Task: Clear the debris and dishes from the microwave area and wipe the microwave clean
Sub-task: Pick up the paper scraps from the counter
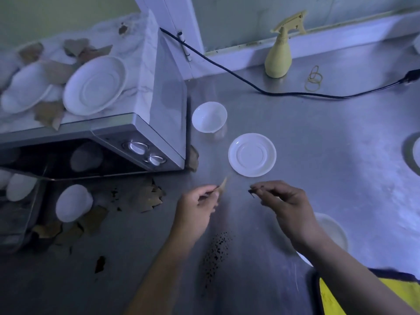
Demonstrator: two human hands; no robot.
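Observation:
The microwave stands at the left on a steel counter, its door open. White plates and brown leaf scraps lie on its top. My left hand pinches a brown leaf piece just in front of the microwave's corner. My right hand pinches a small dark scrap between its fingertips. A white saucer and a small white bowl sit on the counter beyond both hands. Dark crumbs speckle the counter between my forearms.
More leaf scraps and an overturned white cup lie by the open door. A yellow spray bottle, rubber bands and a black cable are at the back. A white bowl sits under my right wrist.

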